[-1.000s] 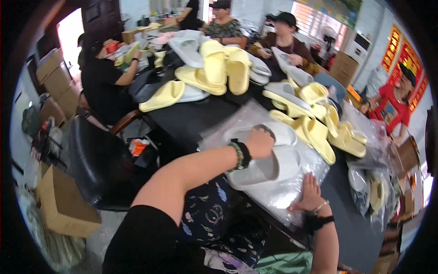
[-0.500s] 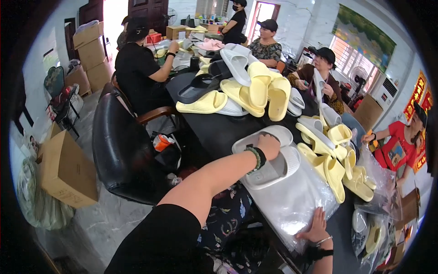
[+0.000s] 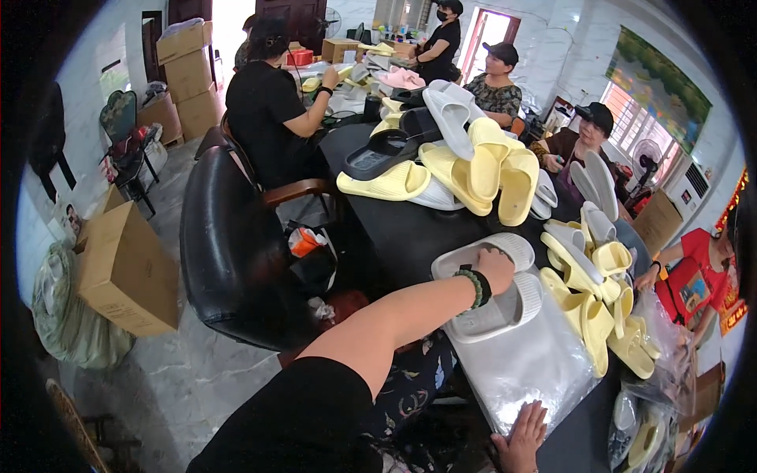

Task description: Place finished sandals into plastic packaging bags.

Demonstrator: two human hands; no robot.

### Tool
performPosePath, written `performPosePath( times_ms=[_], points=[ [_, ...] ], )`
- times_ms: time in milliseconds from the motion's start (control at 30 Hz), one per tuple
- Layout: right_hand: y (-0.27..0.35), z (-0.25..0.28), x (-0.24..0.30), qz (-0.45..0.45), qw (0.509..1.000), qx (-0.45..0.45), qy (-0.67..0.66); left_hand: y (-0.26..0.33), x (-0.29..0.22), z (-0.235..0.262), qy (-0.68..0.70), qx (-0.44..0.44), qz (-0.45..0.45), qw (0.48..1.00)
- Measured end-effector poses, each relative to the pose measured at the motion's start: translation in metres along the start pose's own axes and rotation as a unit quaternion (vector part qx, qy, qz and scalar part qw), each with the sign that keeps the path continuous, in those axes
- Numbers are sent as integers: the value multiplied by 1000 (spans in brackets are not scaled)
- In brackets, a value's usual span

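Observation:
A pair of light grey slide slippers (image 3: 516, 307) lies side by side on a stack of clear plastic bags (image 3: 524, 366) at the table's near edge. My left hand (image 3: 495, 272) reaches across onto the pair, fingers curled over the slippers' inner sides; its fingertips are partly hidden. Flat on the near end of the bags rests my right hand (image 3: 522, 441), fingers stretched out, holding nothing.
Yellow, grey and black slippers (image 3: 473, 162) are heaped on the black table (image 3: 402, 229). More yellow slippers (image 3: 595, 315) lie right of the bags. A black armchair (image 3: 225, 244) and cardboard box (image 3: 130, 268) stand left. Several people (image 3: 272, 110) sit or stand around.
The whole view has shifted, so the scene sits further right. My right hand has slid nearer to me on the bags. My left hand stays on the grey slippers.

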State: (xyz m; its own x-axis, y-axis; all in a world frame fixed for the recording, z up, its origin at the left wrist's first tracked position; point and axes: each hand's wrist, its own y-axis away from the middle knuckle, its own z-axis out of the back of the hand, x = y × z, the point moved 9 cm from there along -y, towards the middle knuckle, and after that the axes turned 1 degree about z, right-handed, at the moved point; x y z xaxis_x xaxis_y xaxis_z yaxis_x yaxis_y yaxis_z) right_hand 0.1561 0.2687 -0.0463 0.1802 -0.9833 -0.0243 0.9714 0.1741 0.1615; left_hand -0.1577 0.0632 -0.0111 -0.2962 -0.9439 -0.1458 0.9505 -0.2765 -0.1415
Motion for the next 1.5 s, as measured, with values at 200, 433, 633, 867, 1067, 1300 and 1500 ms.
performPosePath(
  times_ms=[200, 433, 633, 867, 1067, 1300, 1500],
  points=[
    [6, 13, 10, -6, 999, -53, 1, 4, 1, 4, 22, 23, -3, 1000],
    [9, 29, 23, 1, 994, -105, 40, 26, 20, 14, 128, 3, -23, 991],
    [12, 29, 20, -12, 992, -112, 53, 97, 9, 80, 105, -128, -58, 985],
    [10, 30, 20, -19, 993, -110, 50, 141, -3, 42, 112, 18, -127, 985],
    [10, 32, 21, -15, 992, -123, 40, 145, -5, 35, 125, 83, -147, 978],
    [11, 30, 19, -20, 991, -125, 35, 137, -1, 22, 66, 72, -131, 987],
    [12, 29, 16, -16, 990, -140, 17, 138, 7, 32, 2, 37, -108, 993]
  ],
)
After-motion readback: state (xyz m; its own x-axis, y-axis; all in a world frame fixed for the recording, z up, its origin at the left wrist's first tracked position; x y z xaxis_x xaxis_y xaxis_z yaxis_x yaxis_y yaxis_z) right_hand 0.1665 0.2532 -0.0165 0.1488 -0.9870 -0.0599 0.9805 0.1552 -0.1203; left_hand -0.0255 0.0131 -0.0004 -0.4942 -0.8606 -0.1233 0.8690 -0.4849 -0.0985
